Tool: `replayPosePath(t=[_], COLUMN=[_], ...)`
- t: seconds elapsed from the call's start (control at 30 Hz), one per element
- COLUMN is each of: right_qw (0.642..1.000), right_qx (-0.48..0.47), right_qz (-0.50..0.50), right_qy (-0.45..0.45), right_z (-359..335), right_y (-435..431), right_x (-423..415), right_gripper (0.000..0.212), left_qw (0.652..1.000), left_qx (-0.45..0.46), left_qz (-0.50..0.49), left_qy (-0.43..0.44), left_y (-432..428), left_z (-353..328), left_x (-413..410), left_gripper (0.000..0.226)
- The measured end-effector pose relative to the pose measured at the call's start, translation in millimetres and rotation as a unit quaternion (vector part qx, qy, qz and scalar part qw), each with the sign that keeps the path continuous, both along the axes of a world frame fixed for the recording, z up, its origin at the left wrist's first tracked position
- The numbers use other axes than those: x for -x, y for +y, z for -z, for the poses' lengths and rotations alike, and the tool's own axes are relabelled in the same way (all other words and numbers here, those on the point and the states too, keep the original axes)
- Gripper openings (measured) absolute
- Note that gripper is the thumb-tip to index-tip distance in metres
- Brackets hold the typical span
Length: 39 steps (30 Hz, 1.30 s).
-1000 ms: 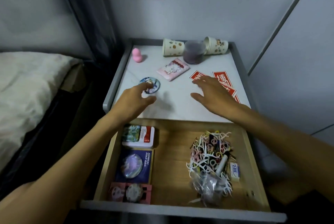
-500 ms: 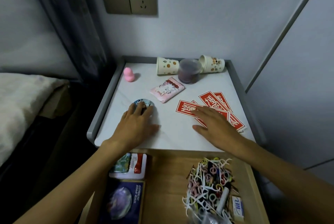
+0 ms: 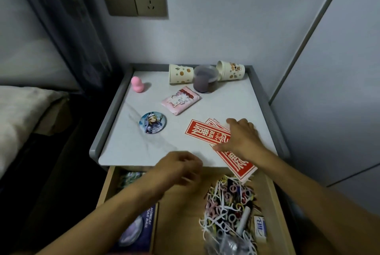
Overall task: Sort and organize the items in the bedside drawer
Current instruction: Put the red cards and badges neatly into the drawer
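bare forearms, left hand (image 3: 178,169), right hand (image 3: 242,139)

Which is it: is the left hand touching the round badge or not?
Apart. The head view shows the left hand near the front edge, with bare tabletop between it and the round badge.

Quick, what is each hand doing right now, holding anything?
Left hand: blurred, fingers curled; cannot tell if it holds anything.
Right hand: open, fingers flat on the red cards.
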State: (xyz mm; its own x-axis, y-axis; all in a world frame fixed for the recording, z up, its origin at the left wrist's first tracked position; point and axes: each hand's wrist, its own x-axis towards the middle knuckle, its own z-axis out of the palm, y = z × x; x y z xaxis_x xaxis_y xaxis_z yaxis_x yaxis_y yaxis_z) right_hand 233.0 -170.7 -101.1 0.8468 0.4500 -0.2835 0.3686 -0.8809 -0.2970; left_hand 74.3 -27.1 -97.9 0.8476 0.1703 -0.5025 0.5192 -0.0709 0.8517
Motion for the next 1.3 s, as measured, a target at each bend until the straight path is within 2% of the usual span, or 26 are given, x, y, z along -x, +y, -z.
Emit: replayPosePath(t=[0.07, 0.17, 0.23, 0.33, 0.4, 0.47, 0.57, 0.63, 0.7, 0.77, 0.87, 0.93, 1.0, 1.07, 1.2, 1.3], right_qw=[1.000, 0.999, 0.999, 0.997, 0.992, 0.973, 0.903, 0.865, 0.842, 0.824, 0.818, 0.832, 0.852, 0.852, 0.816, 0.803], right_qx=[-0.019, -0.038, -0.041, -0.055, -0.087, -0.169, -0.322, -0.384, -0.422, -0.444, -0.456, -0.457, -0.453, -0.458, -0.476, -0.488], right_qz=[-0.012, -0.015, -0.012, -0.013, -0.015, 0.008, 0.071, 0.089, 0.100, 0.112, 0.112, 0.096, 0.074, 0.075, 0.136, 0.151], right_qy=[0.016, 0.028, 0.025, 0.047, 0.089, 0.160, 0.277, 0.311, 0.322, 0.334, 0.333, 0.301, 0.254, 0.242, 0.299, 0.307], right_z=[-0.2, -0.3, -1.8, -3.8, -4.3, -6.4, -18.2, -23.8, -24.5, -23.6, -18.6, -18.1, -19.9, -20.8, -18.7, -17.2], right_y=[-0.4, 0.8, 2.5, 5.4, 5.8, 4.0, -1.2, -0.8, 3.6, 10.3, 17.9, 21.3, 21.5, 20.0, 16.0, 13.9], right_x=[9.2, 19.9, 26.7, 39.8, 49.5, 58.4, 68.5, 72.8, 77.6, 84.6, 95.5, 98.8, 96.5, 91.5, 83.1, 81.6], right_gripper=[0.094, 0.092, 0.086, 0.069, 0.054, 0.045, 0.032, 0.029, 0.030, 0.030, 0.027, 0.025, 0.025, 0.024, 0.025, 0.024], left_qw=[0.988, 0.950, 0.927, 0.911, 0.915, 0.934, 0.969, 0.977, 0.976, 0.966, 0.925, 0.894, 0.885, 0.899, 0.944, 0.954], left_qx=[0.137, 0.268, 0.332, 0.378, 0.373, 0.323, 0.196, 0.128, 0.116, 0.172, 0.313, 0.389, 0.413, 0.382, 0.251, 0.198], left_qz=[-0.038, -0.106, -0.140, -0.151, -0.152, -0.155, -0.147, -0.154, -0.166, -0.178, -0.210, -0.217, -0.211, -0.208, -0.199, -0.199], left_qy=[0.062, 0.122, 0.109, 0.058, 0.028, 0.003, -0.040, -0.070, -0.083, -0.076, -0.045, -0.045, -0.052, -0.055, -0.074, -0.104], left_y=[-14.0, -28.4, -32.8, -37.6, -37.4, -33.0, -21.4, -12.6, -4.6, 0.2, 1.9, 2.8, 4.0, 6.2, 14.5, 19.1], left_z=[3.3, 20.9, 31.5, 34.4, 33.1, 30.2, 15.2, 0.1, -9.4, -12.5, -14.6, -15.5, -14.0, -11.5, -7.6, -7.1], left_x=[12.4, 22.3, 20.0, 12.1, 10.4, 15.7, 27.4, 34.6, 40.1, 42.8, 44.6, 46.0, 45.9, 45.8, 47.6, 50.3], left_gripper=[0.023, 0.045, 0.052, 0.043, 0.034, 0.028, 0.024, 0.025, 0.030, 0.035, 0.041, 0.044, 0.044, 0.043, 0.033, 0.028])
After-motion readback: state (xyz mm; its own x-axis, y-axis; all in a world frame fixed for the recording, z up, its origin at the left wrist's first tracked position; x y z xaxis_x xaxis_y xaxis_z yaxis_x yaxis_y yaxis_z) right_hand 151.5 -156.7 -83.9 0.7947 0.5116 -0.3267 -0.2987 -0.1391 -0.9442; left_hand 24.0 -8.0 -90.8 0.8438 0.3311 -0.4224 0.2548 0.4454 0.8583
